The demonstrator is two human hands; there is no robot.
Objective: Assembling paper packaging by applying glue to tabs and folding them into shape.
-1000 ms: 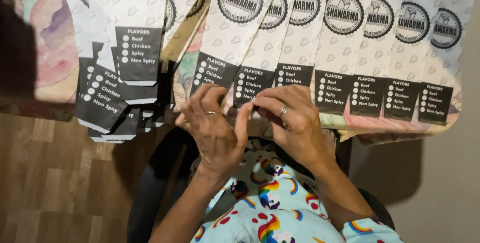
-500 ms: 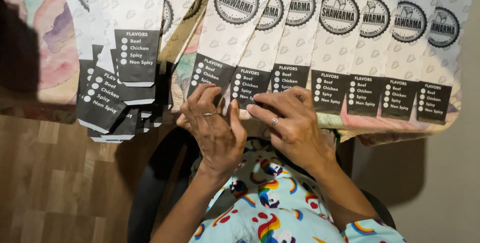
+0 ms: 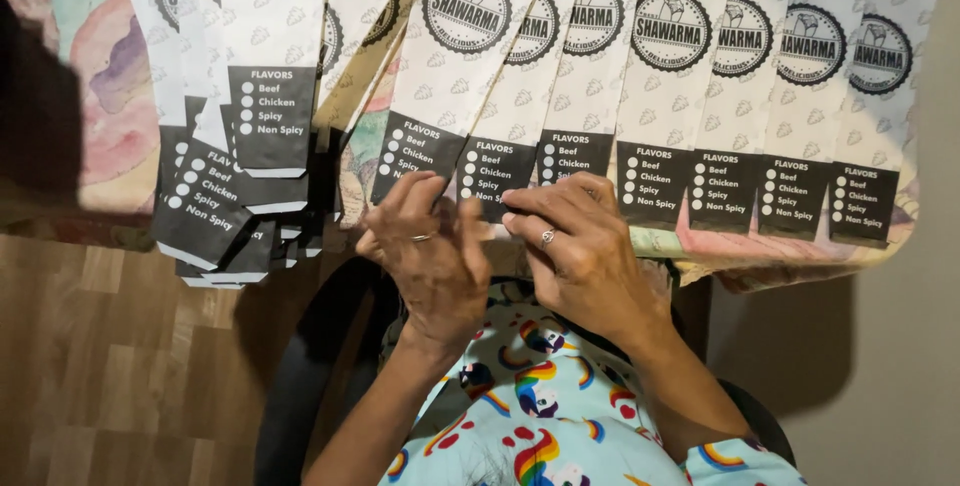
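Long white paper bags with black bottom bands lie in an overlapping row along the table edge. My left hand [image 3: 432, 258], wearing a ring, rests with fingers spread on the black ends of two bags [image 3: 412, 156]. My right hand [image 3: 585, 251], also ringed, is beside it, and its fingertips pinch the bottom edge of the neighbouring paper bag [image 3: 497, 168]. The two hands almost touch at the thumbs.
A thick fanned stack of the same bags [image 3: 235, 176] hangs over the table edge at the left. The table has a colourful patterned cover [image 3: 90, 96]. Below are a wooden floor [image 3: 110, 376], a dark chair [image 3: 300, 386] and my lap in rainbow-print cloth.
My hands have stayed at the same bags. The fingers of both hands have shifted slightly on the black bottom edges, and the right fingertips have closed in toward the left thumb.
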